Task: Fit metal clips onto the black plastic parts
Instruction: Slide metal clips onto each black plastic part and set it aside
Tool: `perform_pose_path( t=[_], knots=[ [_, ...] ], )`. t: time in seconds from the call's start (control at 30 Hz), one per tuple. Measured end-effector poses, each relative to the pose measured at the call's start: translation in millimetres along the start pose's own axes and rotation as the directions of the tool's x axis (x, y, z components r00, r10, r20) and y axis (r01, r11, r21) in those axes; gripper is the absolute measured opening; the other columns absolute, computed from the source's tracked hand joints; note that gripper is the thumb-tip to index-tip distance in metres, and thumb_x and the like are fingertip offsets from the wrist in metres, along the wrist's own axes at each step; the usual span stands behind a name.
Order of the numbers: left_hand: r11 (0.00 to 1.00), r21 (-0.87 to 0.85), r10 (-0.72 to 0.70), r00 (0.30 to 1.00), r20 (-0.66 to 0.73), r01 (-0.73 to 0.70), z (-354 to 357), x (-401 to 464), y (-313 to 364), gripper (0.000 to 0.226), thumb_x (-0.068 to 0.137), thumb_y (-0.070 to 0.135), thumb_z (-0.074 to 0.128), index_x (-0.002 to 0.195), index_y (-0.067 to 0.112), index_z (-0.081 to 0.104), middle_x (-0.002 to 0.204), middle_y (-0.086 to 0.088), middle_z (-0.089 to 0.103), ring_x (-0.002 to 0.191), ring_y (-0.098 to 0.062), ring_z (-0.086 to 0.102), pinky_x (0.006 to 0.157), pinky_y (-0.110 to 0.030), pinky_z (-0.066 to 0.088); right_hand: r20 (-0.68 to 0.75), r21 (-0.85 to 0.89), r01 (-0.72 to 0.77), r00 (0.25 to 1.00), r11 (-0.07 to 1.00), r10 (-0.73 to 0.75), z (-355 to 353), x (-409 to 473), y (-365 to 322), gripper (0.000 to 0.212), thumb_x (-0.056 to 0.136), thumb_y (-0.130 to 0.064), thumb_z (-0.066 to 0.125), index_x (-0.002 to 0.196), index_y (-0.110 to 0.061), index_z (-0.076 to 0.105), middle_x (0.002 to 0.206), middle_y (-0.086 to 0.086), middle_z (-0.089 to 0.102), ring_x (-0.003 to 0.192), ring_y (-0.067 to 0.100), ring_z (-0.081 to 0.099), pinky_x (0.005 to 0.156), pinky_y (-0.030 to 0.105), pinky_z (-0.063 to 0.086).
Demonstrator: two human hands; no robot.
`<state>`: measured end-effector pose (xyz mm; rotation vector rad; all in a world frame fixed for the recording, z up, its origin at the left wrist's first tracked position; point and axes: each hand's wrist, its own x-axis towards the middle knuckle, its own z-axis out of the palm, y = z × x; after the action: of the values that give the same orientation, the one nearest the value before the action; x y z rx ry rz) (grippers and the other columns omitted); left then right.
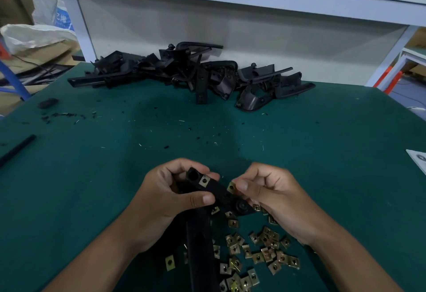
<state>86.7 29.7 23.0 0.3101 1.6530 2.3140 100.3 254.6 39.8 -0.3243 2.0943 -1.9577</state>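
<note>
While one brass-coloured metal clip (204, 180) already sits on the far end of the black plastic part (208, 190) held above the near middle of the desk (92, 176), a second clip (231, 187) is pinched at the part's right edge and looks not yet seated. The left hand (170, 196) wraps the part, thumb across its near face and fingers curled behind; the right hand (272, 197) holds that second clip between thumb and forefinger, its other fingers curled in. Both forearms reach in from the near edge. Near right lies a scatter of loose clips (265, 250), and along the far side a pile of black parts (196, 72), so most of the job seems left.
</note>
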Motion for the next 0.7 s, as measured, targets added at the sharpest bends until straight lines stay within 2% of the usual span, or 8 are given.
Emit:
perform_pose_path(
  t=[0.07,0.2,0.27,0.33,0.43,0.5,0.57,0.7],
  knots=[
    [1.000,-0.014,-0.001,1.000,-0.024,0.001,0,0,1,0.051,0.047,0.030,0.101,0.092,0.022,0.077,0.110,-0.017,0.075,0.094,-0.027,0.075,0.074,-0.029,0.060,-0.006,-0.037,0.005,1.000,0.999,-0.005,3,0,1,0.014,0.085,-0.044,0.070,0.084,-0.031,0.074,0.075,-0.012,0.070,0.072,0.001,0.062,0.070,0.015,0.049],
    [0.999,-0.044,0.001,0.999,-0.053,-0.003,-1,1,1,0.046,0.048,0.021,0.099,0.089,0.021,0.077,0.108,-0.017,0.075,0.092,-0.027,0.075,0.072,-0.029,0.060,-0.060,0.010,0.032,0.998,0.999,-0.031,5,2,4,0.018,0.087,-0.042,0.072,0.092,-0.026,0.076,0.093,-0.002,0.076,0.086,0.007,0.069,0.078,0.018,0.052],
    [0.999,-0.046,0.002,0.999,-0.052,-0.004,0,2,0,0.040,0.053,0.015,0.095,0.088,0.022,0.077,0.107,-0.017,0.075,0.091,-0.027,0.075,0.071,-0.029,0.060,-0.061,0.029,0.040,0.997,0.999,-0.038,5,2,3,0.024,0.084,-0.048,0.078,0.095,-0.026,0.076,0.093,-0.001,0.077,0.088,0.009,0.071,0.080,0.019,0.052],
    [0.999,-0.052,0.012,0.999,-0.048,-0.014,0,1,0,0.044,0.051,0.020,0.099,0.089,0.021,0.077,0.107,-0.018,0.075,0.091,-0.026,0.075,0.071,-0.028,0.060,-0.046,0.043,0.039,0.998,0.998,-0.037,5,1,3,0.035,0.074,-0.051,0.084,0.098,-0.026,0.076,0.093,0.000,0.077,0.089,0.011,0.071,0.080,0.020,0.053],
    [0.998,-0.052,0.040,0.997,-0.070,-0.043,-2,2,-1,0.050,0.047,0.029,0.102,0.089,0.021,0.077,0.105,-0.016,0.076,0.090,-0.024,0.075,0.071,-0.027,0.060,-0.023,0.028,0.039,0.999,0.999,-0.038,7,2,6,0.046,0.063,-0.036,0.094,0.102,-0.027,0.073,0.100,0.003,0.076,0.096,0.017,0.072,0.081,0.027,0.058],
    [0.997,-0.048,0.054,0.995,-0.086,-0.058,-2,3,-2,0.050,0.047,0.031,0.102,0.089,0.022,0.077,0.104,-0.014,0.076,0.090,-0.023,0.075,0.072,-0.027,0.059,-0.057,-0.006,0.040,0.998,0.999,-0.040,11,3,10,0.054,0.057,-0.042,0.097,0.104,-0.031,0.071,0.104,0.003,0.075,0.101,0.020,0.071,0.086,0.033,0.058],
    [0.997,-0.051,0.060,0.994,-0.091,-0.065,-2,3,-3,0.049,0.047,0.030,0.102,0.089,0.021,0.077,0.104,-0.014,0.076,0.092,-0.024,0.075,0.074,-0.027,0.059,-0.112,-0.016,0.055,0.992,0.998,-0.057,15,3,12,0.049,0.061,-0.045,0.094,0.103,-0.034,0.071,0.104,0.001,0.074,0.100,0.016,0.070,0.085,0.029,0.056],
    [0.996,-0.046,0.073,0.995,-0.075,-0.077,-1,3,-4,0.045,0.051,0.027,0.101,0.089,0.020,0.077,0.104,-0.015,0.076,0.091,-0.024,0.075,0.074,-0.028,0.059,-0.161,-0.043,0.108,0.980,0.993,-0.113,19,2,15,0.035,0.071,-0.040,0.086,0.103,-0.035,0.071,0.101,-0.003,0.074,0.098,0.011,0.070,0.083,0.020,0.053]
  ],
)
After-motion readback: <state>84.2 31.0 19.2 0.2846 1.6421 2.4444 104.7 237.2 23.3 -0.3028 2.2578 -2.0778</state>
